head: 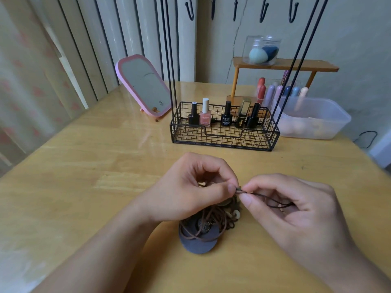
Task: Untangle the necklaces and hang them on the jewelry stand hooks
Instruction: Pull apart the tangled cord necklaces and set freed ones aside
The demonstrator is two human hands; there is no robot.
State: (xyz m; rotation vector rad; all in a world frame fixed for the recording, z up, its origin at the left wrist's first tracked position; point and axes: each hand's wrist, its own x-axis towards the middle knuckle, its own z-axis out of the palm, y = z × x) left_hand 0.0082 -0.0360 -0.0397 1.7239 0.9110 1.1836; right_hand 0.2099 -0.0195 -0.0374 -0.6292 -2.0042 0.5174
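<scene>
A tangle of brown cord necklaces with beads and a dark round pendant lies on the wooden table in front of me. My left hand pinches a brown cord end just above the tangle. My right hand pinches the same cord right beside it, and a loop of cord runs back through its fingers. The black wire jewelry stand sits behind, its rods rising to hooks at the top of the view. No necklace hangs on the hooks in view.
Several nail polish bottles stand in the stand's basket. A pink mirror leans at the back left. A clear plastic tub and a small wooden shelf with a sponge jar sit at the back right.
</scene>
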